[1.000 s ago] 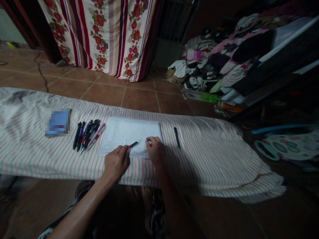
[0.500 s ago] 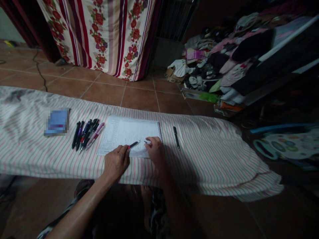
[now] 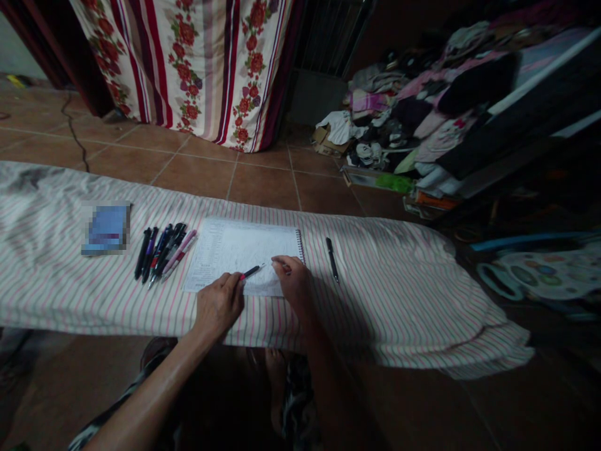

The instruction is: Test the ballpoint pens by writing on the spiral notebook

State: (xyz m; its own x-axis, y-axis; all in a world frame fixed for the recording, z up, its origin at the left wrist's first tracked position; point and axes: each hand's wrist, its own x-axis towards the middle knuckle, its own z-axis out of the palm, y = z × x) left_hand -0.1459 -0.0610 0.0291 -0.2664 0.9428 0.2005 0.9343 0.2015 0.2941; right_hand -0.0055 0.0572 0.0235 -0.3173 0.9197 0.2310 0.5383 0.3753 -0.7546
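The red-gripped pen [image 3: 251, 272] is held low over the near edge of the open notebook [image 3: 235, 245]. Its long axis is laid almost flat, running from lower left to upper right, with the tip turned toward the right hand [image 3: 293, 285]. It is pinched at its rear end between the thumb and fingers of the left hand [image 3: 220, 305], which is otherwise curled closed. The right hand is set just beyond the pen's tip, near it but apart, resting on the page. Its fingertips [image 3: 282, 265] are drawn together, perhaps on some small piece, though whether anything is gripped cannot be told. Of the two, the left hand is the one on the pen.

The notebook is laid flat on the striped surface [image 3: 399, 282], its spiral binding along the right edge. A row of pens [image 3: 162, 250] is ranged just left of it, and a single black pen [image 3: 332, 258] just right. Further left a blurred blue item [image 3: 106, 227] is seen.
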